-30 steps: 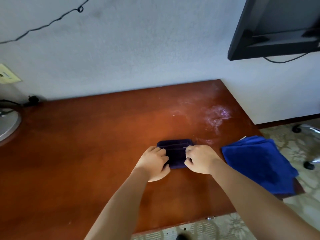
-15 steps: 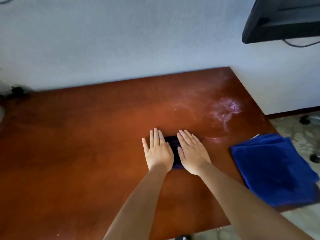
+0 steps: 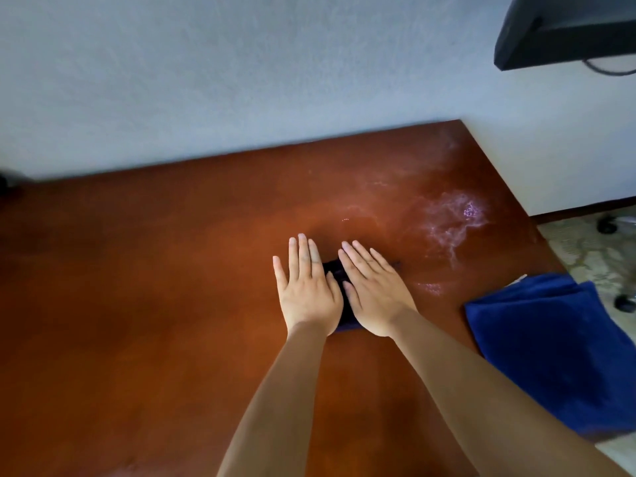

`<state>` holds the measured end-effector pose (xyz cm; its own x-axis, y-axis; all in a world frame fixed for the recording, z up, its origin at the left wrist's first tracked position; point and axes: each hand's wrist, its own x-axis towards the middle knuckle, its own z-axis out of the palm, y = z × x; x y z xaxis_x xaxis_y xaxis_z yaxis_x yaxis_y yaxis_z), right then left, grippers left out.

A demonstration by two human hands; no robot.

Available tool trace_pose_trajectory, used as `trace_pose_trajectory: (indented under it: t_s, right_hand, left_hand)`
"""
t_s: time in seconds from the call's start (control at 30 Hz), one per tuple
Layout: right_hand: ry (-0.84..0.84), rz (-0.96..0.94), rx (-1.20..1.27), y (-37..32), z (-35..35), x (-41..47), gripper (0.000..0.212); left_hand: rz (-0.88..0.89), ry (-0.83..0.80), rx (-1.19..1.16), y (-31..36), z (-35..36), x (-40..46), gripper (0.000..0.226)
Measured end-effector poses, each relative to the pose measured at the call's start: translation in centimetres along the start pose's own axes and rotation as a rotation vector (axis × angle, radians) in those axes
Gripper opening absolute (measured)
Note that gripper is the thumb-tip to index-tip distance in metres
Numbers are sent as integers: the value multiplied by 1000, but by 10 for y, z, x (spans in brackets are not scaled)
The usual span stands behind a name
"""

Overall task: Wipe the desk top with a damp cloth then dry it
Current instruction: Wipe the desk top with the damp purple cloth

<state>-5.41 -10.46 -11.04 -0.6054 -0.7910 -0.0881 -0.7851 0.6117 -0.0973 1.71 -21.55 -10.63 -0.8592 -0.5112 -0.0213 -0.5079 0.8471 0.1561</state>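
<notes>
The bench (image 3: 137, 304) abuts the wall (image 3: 241, 80) along its far edge. Near the bench centre, a folded cloth (image 3: 335, 270) lies flat on the surface. The left hand (image 3: 308, 290) and the right hand (image 3: 375, 294) rest side by side on top of this cloth, fingers (image 3: 303, 249) extended toward the wall. A wet patch (image 3: 451, 218) lies far right of the hands. A second cloth (image 3: 550, 346) lies at the near right edge of the bench, well apart from the hands. A screen (image 3: 564, 29) hangs above the far right corner.
</notes>
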Motion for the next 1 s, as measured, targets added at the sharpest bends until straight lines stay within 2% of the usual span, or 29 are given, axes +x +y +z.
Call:
trace_pose_trajectory:
  t_s: [0.07, 0.13, 0.27, 0.33, 0.4, 0.47, 0.57, 0.67, 0.77, 0.9, 1.0]
  right_hand:
    - [13, 4, -7, 6, -3, 17, 71]
    - [33, 19, -5, 11, -7, 33, 65]
    - [29, 14, -19, 19, -12, 52, 56]
    - [45, 6, -43, 19, -10, 53, 58]
    - [62, 21, -52, 18, -8, 50, 67]
    - [63, 37, -51, 14, -7, 42, 76]
    - [53, 64, -42, 6, -5, 23, 77]
    - [83, 161, -10, -7, -2, 2, 71]
    - [99, 212, 28, -15, 4, -15, 74]
    - [48, 183, 52, -13, 5, -24, 83]
    - [15, 165, 33, -9, 1, -20, 62]
  left_hand:
    - [37, 66, 15, 0, -3, 17, 67]
    - [91, 125, 17, -1, -5, 35, 65]
    - [130, 102, 7, -3, -6, 51, 60]
    - [160, 120, -18, -3, -7, 47, 67]
    - [151, 155, -98, -4, -5, 39, 62]
    - [134, 115, -152, -5, -4, 29, 57]
    - [199, 1, -180, -7, -6, 17, 59]
    - [279, -56, -69, -6, -9, 3, 55]
    - [236, -68, -67, -4, -8, -16, 50]
    - [207, -86, -106, -5, -7, -22, 50]
    - [208, -85, -118, -9, -6, -18, 52]
